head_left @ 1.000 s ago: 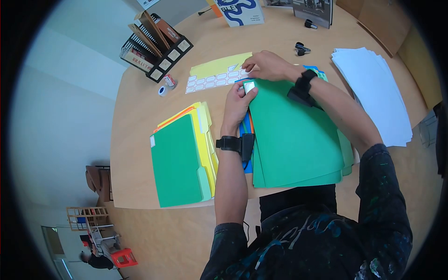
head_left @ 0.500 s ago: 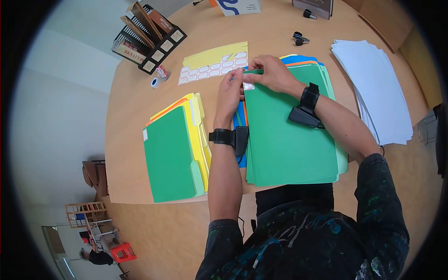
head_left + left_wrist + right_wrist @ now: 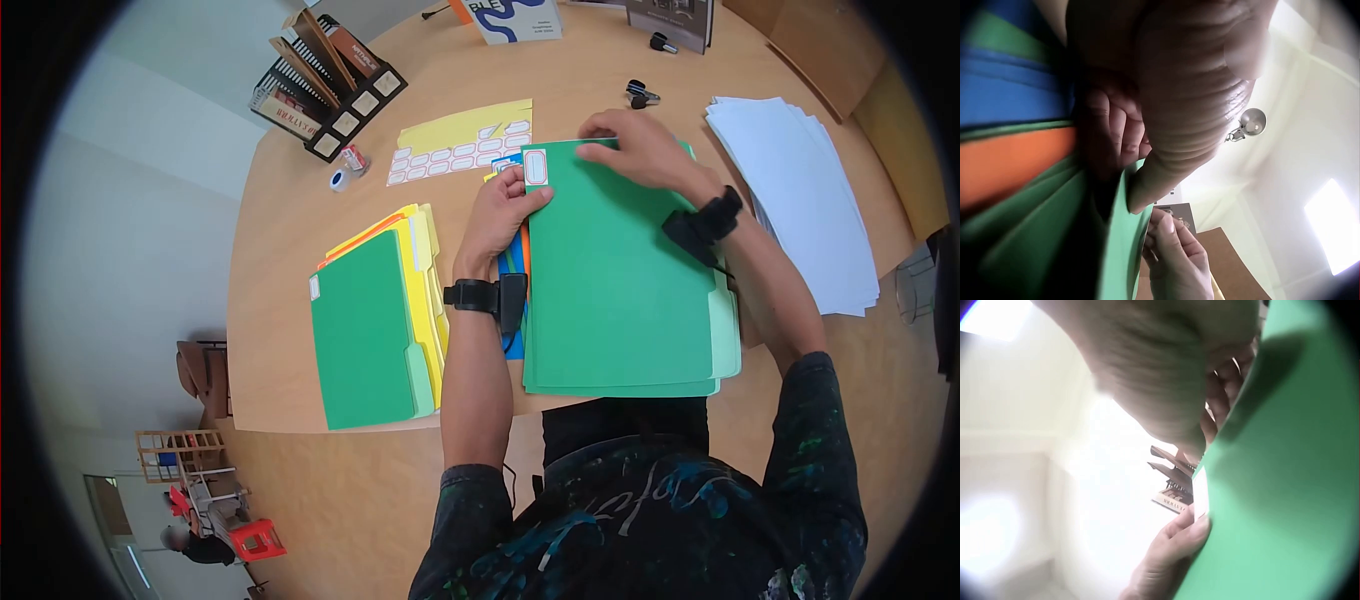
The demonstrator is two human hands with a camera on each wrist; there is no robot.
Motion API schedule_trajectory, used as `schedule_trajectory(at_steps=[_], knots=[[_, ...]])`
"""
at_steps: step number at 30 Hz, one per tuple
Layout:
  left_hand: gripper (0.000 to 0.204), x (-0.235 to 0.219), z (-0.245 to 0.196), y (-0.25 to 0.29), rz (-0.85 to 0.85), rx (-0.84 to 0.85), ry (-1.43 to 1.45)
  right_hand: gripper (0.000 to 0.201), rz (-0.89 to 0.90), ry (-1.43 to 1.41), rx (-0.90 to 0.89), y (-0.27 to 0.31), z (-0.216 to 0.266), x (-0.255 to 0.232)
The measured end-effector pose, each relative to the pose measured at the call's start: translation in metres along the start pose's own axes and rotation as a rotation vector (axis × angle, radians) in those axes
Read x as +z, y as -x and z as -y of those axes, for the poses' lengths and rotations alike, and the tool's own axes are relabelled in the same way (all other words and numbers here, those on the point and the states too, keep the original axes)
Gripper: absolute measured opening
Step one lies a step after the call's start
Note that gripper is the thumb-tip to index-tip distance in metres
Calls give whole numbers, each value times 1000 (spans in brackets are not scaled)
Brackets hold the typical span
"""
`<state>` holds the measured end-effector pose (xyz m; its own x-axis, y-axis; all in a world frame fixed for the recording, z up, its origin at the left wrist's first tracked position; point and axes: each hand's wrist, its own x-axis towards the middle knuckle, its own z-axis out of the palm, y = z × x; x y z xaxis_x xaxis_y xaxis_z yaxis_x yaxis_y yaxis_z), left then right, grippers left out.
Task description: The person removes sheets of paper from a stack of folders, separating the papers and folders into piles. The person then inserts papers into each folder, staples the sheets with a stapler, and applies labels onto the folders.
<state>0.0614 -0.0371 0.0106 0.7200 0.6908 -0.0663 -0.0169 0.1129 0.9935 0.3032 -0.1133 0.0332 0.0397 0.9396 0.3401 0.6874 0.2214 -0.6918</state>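
A green file folder (image 3: 620, 270) lies uppermost on the pile before me, a white red-bordered label (image 3: 536, 167) at its top left corner. My left hand (image 3: 497, 220) grips its left edge just below the label, thumb on the front and fingers curled behind. In the left wrist view that thumb presses the green sheet (image 3: 1124, 231). At the folder's top edge my right hand (image 3: 645, 150) hovers with loosely bent fingers, its thumb apart from them and nothing visible pinched between. The right wrist view shows those fingers (image 3: 1229, 387) by the edge.
Left of the pile lies a stack of green and yellow folders (image 3: 365, 330). Beyond are a yellow-backed label sheet (image 3: 460, 150), a correction-tape-like white roll (image 3: 339, 180) and a black book rack (image 3: 350, 120). White paper (image 3: 800, 200) lies right, black clips (image 3: 641, 95) behind.
My right hand has left the label corner and moved right along the folder's top edge, uncovering the label. My left hand stays at the left edge, now slightly lower.
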Motion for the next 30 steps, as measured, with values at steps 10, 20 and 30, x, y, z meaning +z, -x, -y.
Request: schedule_trajectory(at_steps=[10,20,30], knots=[[37,-2,2,-4,-75,25,-33,32,-99,-113,268,23,-47,-28],[44,13,-28,13,-84,32,-271,32,-175,-329,303,24,-68,-21],[31,-22,-133,129,-656,601,-103,33,-220,-559,418,23,-78,-27]])
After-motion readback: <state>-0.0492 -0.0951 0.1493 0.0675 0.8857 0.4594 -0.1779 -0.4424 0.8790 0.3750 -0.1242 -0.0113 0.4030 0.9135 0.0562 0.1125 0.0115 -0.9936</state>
